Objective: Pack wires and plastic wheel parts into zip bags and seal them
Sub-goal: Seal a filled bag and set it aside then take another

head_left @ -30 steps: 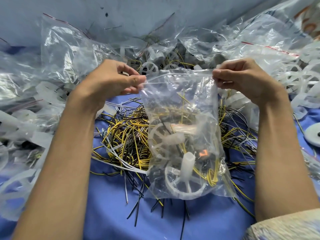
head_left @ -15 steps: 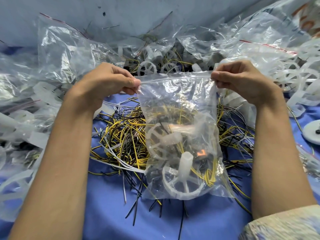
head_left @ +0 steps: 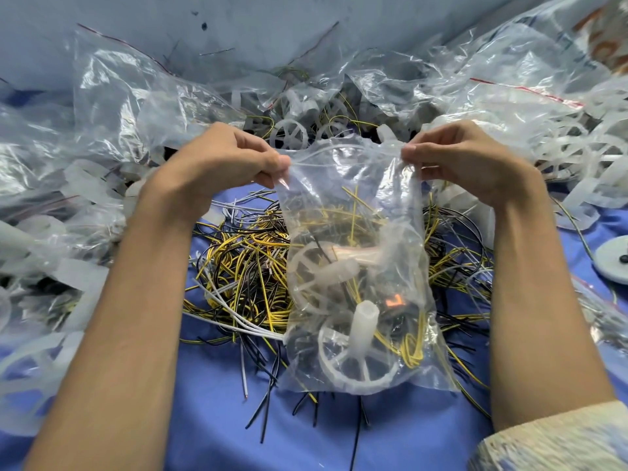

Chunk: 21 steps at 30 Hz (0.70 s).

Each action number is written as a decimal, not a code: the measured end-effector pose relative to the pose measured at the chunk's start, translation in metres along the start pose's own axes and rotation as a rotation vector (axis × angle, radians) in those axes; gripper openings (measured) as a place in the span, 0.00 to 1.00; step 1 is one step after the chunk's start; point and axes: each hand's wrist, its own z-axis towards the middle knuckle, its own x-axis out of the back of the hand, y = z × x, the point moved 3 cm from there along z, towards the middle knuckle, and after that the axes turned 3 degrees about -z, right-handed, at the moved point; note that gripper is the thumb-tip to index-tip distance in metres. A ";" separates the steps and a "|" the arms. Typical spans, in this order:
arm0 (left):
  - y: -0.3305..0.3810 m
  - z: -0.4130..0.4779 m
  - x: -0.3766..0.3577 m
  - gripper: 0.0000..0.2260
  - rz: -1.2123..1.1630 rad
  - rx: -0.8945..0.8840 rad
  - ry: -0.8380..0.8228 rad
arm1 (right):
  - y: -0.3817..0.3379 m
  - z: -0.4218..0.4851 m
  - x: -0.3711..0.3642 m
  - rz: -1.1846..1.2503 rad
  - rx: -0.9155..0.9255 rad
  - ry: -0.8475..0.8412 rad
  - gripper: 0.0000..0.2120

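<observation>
I look down on a tabletop (head_left: 210, 419) covered in smooth blue cloth, with a pale blue wall (head_left: 238, 25) rising behind it. My left hand (head_left: 217, 168) and right hand (head_left: 472, 161) each pinch one top corner of a clear zip bag (head_left: 356, 266), both grips closed on its thin, crinkled plastic, holding it upright above the middle of the tabletop. The bag's mouth sags slightly between my hands; I cannot tell whether it is sealed. Inside lie two white plastic wheel parts (head_left: 360, 362), round and spoked, each with a hollow tube at the hub, along with looped yellow and black wires (head_left: 413, 348) and something small and orange. Beneath and behind the bag spreads a tangled heap of loose wires (head_left: 244, 263) in yellow, black and white. Crumpled, glossy clear bags (head_left: 112, 107) pile up on the left, the far side and the right, several with a red strip along the top, with more white wheels (head_left: 290, 134) showing among them. A flat pale disc (head_left: 615, 260) sits at the right edge. A patterned sleeve (head_left: 557, 440) fills the lower right corner.
</observation>
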 end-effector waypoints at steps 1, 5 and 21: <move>0.000 0.000 0.001 0.06 -0.007 -0.011 0.003 | 0.000 0.000 0.000 -0.002 0.012 0.001 0.06; -0.004 0.002 0.006 0.05 -0.005 -0.036 0.043 | -0.001 -0.001 -0.002 0.030 0.050 0.003 0.06; -0.007 0.005 -0.005 0.07 -0.056 -0.034 -0.013 | -0.002 0.002 -0.008 -0.032 0.019 -0.005 0.05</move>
